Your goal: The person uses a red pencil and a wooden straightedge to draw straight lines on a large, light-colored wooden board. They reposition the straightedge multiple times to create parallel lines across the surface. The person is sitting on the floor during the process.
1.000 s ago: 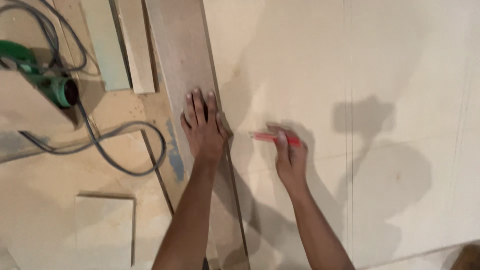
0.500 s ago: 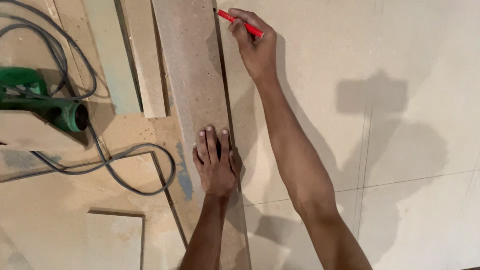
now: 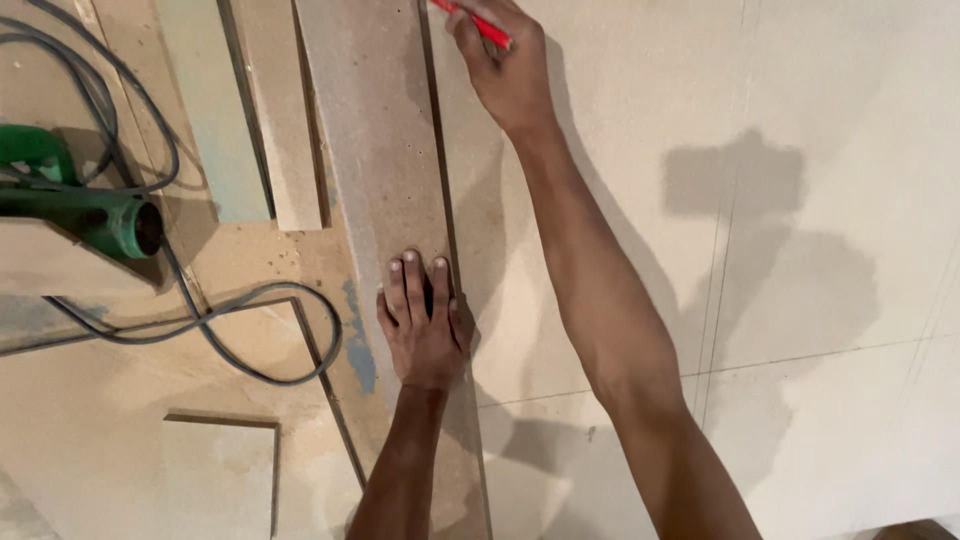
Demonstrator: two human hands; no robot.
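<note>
The left hand [image 3: 422,325] lies flat on a long brown board [image 3: 385,180]. Its fingers are stretched out and pressed down on the wood, and it grips nothing. The board runs away from the person, up toward the far edge of the view, and the hand sits near the board's right edge.

The right hand [image 3: 505,70] reaches far out along that same edge. It is closed around a red pencil [image 3: 478,22], pinched between the fingers. The tip of the pencil is cut off at the top of the view, so I cannot tell if it touches anything. The right arm stretches long across a big pale sheet [image 3: 720,260] that lies under the board. Thin straight lines are drawn on the sheet, and dark shadows fall on it to the right of the arm.

To the left of the board lie two thinner strips side by side, a pale green strip [image 3: 212,110] and a tan strip [image 3: 283,110]. Farther left rests a green power tool [image 3: 80,205]. Its grey cord [image 3: 240,330] loops across the wood and curls near the left hand without touching it. Low on the left lies a small square piece of wood [image 3: 220,475]. Some sawdust is sprinkled about near the strips.
</note>
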